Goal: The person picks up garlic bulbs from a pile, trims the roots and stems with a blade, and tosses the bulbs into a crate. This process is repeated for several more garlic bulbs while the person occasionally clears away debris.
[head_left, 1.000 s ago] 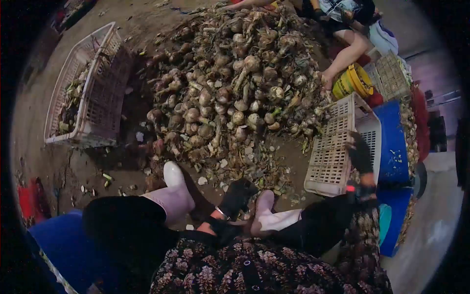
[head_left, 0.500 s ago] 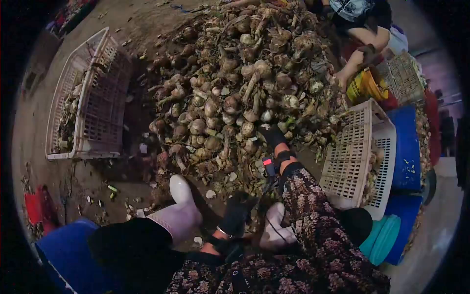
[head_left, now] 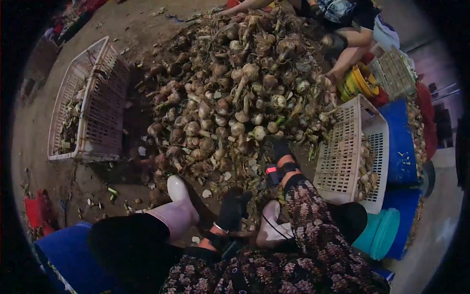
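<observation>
A large heap of soil-stained garlic bulbs (head_left: 215, 110) with dry stalks and roots lies in front of me. My right hand (head_left: 280, 148), in a dark glove, is at the near right edge of the heap, just below two pale bulbs (head_left: 259, 132); its fingers blend into the shadow. My left hand (head_left: 232, 211), also dark-gloved, is low between my white boots (head_left: 178, 188), close over the floor. Its fingers look curled in, and I cannot tell what is in them. Trimmed scraps (head_left: 207, 194) lie around the boots.
A pale slatted crate (head_left: 103, 110) stands at left, another (head_left: 340, 152) at right, holding bulbs. Beside that are blue tubs (head_left: 399, 139), a teal bucket (head_left: 382, 234) and a yellow bucket (head_left: 360, 82). Another person (head_left: 350, 46) sits across the heap. A blue container (head_left: 68, 250) is at lower left.
My right hand has drawn back slightly from the heap and to the right, uncovering pale bulbs. My left hand has shifted a little. The other person's gloved hand has moved up and left.
</observation>
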`<action>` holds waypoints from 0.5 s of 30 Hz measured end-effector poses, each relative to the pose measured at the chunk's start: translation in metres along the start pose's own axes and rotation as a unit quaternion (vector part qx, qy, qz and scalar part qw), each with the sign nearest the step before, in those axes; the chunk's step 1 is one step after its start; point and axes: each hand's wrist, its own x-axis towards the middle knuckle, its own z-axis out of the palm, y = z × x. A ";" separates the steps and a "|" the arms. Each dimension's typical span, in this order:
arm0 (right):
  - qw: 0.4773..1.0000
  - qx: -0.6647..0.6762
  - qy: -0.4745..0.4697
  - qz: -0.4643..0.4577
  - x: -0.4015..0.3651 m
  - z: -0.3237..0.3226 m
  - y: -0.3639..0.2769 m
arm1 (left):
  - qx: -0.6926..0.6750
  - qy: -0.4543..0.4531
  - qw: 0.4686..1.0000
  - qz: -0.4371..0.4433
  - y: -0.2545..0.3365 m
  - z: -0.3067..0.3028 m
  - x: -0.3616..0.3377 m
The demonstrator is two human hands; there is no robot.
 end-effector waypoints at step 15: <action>0.984 -0.085 0.067 -0.145 -0.056 0.071 -0.018 | 0.008 0.069 0.990 0.123 -0.033 -0.012 0.023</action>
